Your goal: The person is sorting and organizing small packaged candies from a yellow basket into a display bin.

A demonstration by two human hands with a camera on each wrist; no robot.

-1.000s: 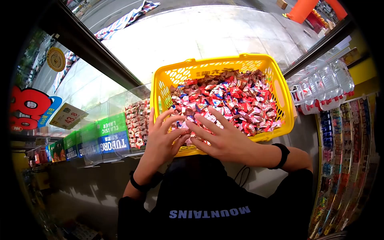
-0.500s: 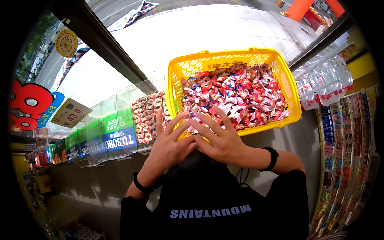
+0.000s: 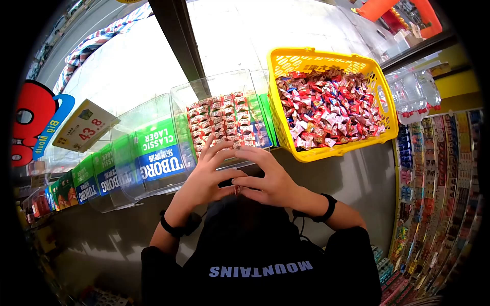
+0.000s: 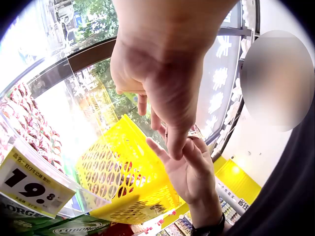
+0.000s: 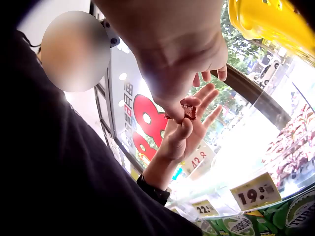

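A small wrapped candy point(image 5: 188, 109) with a red-brown wrapper is between the two hands. My left hand point(image 3: 205, 174) and right hand point(image 3: 273, 184) meet fingertip to fingertip in the head view, thumbs close together. Both hands pinch the candy; the right wrist view shows it between thumbs and fingers, while in the head view the fingers partly hide it. Just beyond the hands, a clear bin point(image 3: 185, 92) holds neat rows of similar wrapped candies point(image 3: 219, 120). To the right, a yellow basket point(image 3: 286, 136) is full of loose wrapped candies point(image 3: 332, 104).
Green and blue beer cartons point(image 3: 155, 148) line the shelf at left, behind clear plastic panels. A price card point(image 3: 86, 126) stands above them. Water bottles point(image 3: 416, 92) and a rack of small packets point(image 3: 434, 178) are on the right. A dark post point(image 3: 178, 43) rises behind the bin.
The head view has turned left, so the basket sits farther right and the clear bin lies before the hands. Both hands have moved away from the basket, and their fingertips have drawn together.
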